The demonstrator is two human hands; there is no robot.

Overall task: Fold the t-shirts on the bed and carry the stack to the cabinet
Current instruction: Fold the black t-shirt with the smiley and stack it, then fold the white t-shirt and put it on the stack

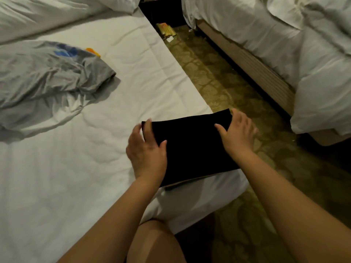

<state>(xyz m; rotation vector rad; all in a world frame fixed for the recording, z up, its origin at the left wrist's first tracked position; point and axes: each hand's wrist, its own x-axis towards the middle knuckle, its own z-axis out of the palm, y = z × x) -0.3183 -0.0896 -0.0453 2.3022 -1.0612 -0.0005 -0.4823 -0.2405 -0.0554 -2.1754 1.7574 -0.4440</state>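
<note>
Grey shirt (pixel 47 73), crumpled, blue and orange print showing, lies far left on the bed (pixel 76 149), well apart from the hands. Left hand (pixel 146 150) grips the left edge of the black shirt (pixel 191 149), thumb on top, fingers curled over the far corner. Black shirt is folded into a flat rectangle at the bed's right edge, overhanging it. Right hand (pixel 238 134) holds the shirt's right edge, thumb on top, fingers wrapped over the side. Farther back, a dark nightstand (pixel 163 10); its inside is too dark to read. A yellowish packet (pixel 166 30), possibly a box, lies on the carpet (pixel 218 82) beside it. Second bed (pixel 284 44) at right, white bedding.
</note>
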